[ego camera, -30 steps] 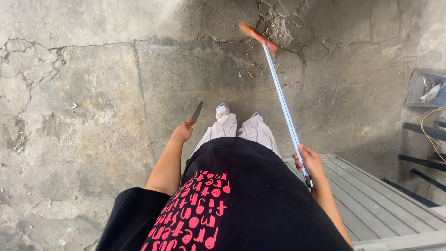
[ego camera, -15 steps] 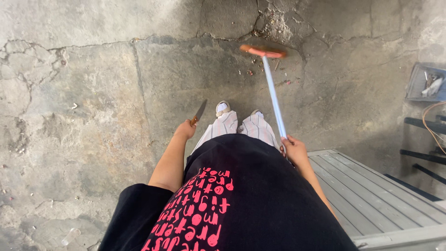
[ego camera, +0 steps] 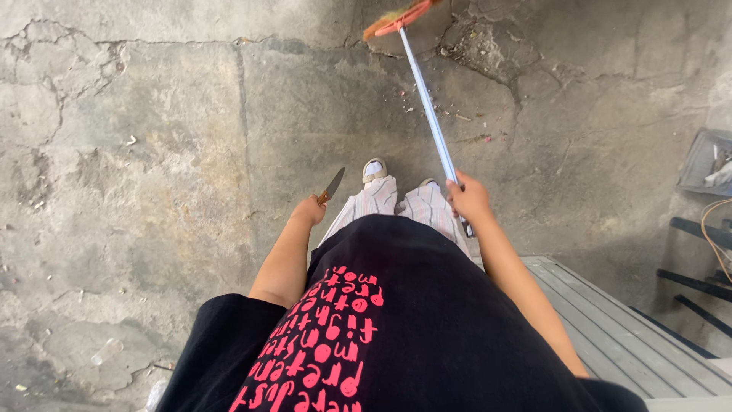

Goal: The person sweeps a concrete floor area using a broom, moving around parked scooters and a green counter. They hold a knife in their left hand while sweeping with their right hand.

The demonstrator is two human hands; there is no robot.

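My left hand (ego camera: 309, 210) is closed on a small knife (ego camera: 332, 185) with a brown handle, its dark blade pointing up and away from me. My right hand (ego camera: 469, 200) grips the pale blue pole of a broom (ego camera: 425, 107). The orange broom head (ego camera: 398, 18) rests on the cracked concrete floor (ego camera: 152, 152) far ahead, near the top edge. I stand in a black top with pink lettering and striped trousers, my feet just beyond the hands.
Grey wooden boards (ego camera: 610, 320) lie at the lower right. A dark tray with scraps (ego camera: 705, 162) and dark metal bars with a cord (ego camera: 701, 267) stand at the right edge. Small debris is scattered near the broom head.
The broom head has swept leftward and farther away across the floor. My right hand has slid up the pole and moved forward. The left hand with the knife has stayed put.
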